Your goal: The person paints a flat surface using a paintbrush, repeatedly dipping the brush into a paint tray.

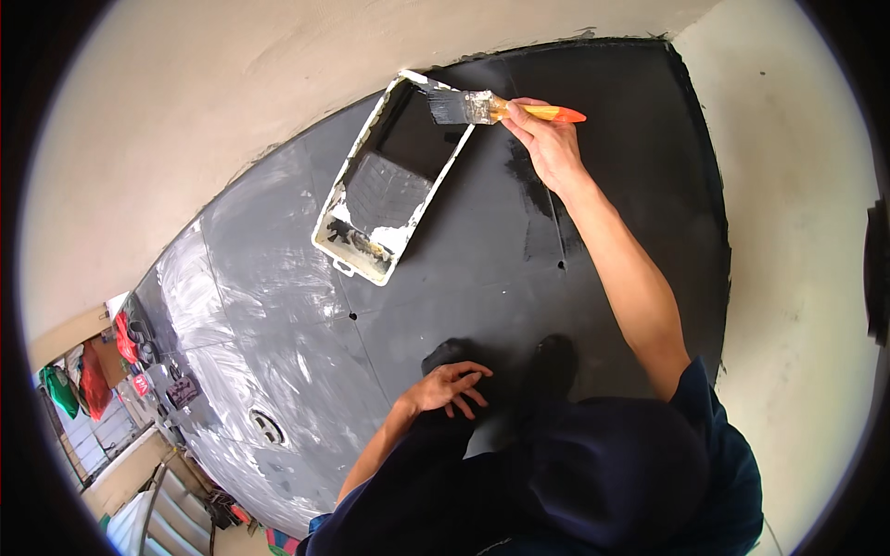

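My right hand (546,146) grips the handle of a flat paintbrush (480,108). The handle is yellow-orange with a red-orange end, and the ferrule is splashed with paint. Dark grey bristles hang over the far end of a white paint tray (445,177), pointing left. Black paint (421,132) lies in the tray's deep well; its ribbed slope is smeared grey, and dried white and dark paint coats the near end. My left hand (448,389) holds nothing, fingers apart, above my dark shoe (448,351).
The tiled floor (452,271) is dark grey, with whitish streaks towards the left. Pale walls, one at the far side (243,90) and one at the right (779,243), have dark paint along their base. A round floor drain (266,426) sits lower left. Bags (96,382) and clutter are at far left.
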`<state>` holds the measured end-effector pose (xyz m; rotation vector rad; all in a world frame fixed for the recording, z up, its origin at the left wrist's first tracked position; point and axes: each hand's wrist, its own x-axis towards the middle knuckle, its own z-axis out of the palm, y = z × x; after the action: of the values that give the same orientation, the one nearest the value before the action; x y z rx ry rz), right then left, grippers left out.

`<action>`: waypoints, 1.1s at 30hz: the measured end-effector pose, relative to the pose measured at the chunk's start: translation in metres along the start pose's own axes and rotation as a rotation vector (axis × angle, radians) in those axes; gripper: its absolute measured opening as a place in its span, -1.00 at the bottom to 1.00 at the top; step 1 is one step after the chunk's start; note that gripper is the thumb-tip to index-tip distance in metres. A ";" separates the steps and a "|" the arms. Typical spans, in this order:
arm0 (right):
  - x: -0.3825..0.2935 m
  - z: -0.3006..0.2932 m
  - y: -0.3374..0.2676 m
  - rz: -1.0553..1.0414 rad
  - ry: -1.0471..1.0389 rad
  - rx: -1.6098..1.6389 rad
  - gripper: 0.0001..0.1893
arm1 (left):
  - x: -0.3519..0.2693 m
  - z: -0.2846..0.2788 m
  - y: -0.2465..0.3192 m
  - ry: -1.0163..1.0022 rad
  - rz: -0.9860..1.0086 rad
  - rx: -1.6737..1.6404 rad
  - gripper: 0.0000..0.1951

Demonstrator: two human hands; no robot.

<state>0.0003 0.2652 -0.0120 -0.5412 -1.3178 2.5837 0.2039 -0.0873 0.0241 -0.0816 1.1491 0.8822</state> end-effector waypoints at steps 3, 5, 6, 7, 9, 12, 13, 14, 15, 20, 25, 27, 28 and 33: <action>-0.001 -0.002 0.000 0.007 0.012 0.015 -0.74 | 0.001 0.000 0.001 0.001 -0.003 0.002 -0.52; -0.002 0.000 0.000 0.024 0.022 0.023 -0.76 | 0.003 0.000 0.002 0.004 -0.015 0.009 -0.52; -0.002 0.000 0.001 0.033 0.012 0.024 -0.76 | 0.003 0.000 0.003 0.001 -0.018 0.007 -0.52; -0.003 0.001 0.003 0.041 0.003 0.024 -0.75 | 0.003 0.001 0.004 -0.001 -0.021 0.006 -0.52; -0.003 0.003 0.006 0.047 0.014 0.063 -0.74 | 0.004 0.001 0.005 -0.003 -0.030 0.011 -0.52; -0.005 0.004 0.009 0.062 0.029 0.144 -0.75 | 0.006 -0.001 0.004 -0.010 -0.040 0.010 -0.51; -0.005 0.004 0.010 0.073 0.042 0.163 -0.73 | 0.006 -0.001 0.004 -0.018 -0.040 0.002 -0.51; -0.005 0.004 0.011 0.084 0.054 0.182 -0.71 | 0.006 -0.001 0.004 -0.017 -0.043 0.008 -0.51; -0.006 0.003 0.011 0.082 0.056 0.185 -0.71 | 0.007 -0.001 0.003 -0.018 -0.038 0.004 -0.51; -0.020 -0.005 0.007 0.254 0.135 0.424 -0.71 | 0.007 0.000 0.005 -0.016 -0.036 0.009 -0.51; -0.048 -0.053 -0.004 0.166 0.023 0.614 -0.77 | 0.011 -0.005 0.014 -0.047 -0.058 0.005 -0.49; -0.068 -0.075 -0.019 0.151 0.068 0.605 -0.74 | 0.011 -0.009 0.012 -0.079 -0.061 0.023 -0.48; -0.080 -0.090 -0.027 0.127 0.086 0.686 -0.72 | 0.008 -0.010 0.014 -0.079 -0.064 0.021 -0.46; -0.147 -0.187 -0.080 -0.088 0.142 0.642 -0.52 | 0.011 -0.012 0.026 -0.109 -0.090 0.028 -0.42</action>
<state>0.2102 0.4024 -0.0130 -0.5110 -0.4073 2.6254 0.1789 -0.0694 0.0192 -0.0611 1.0477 0.7813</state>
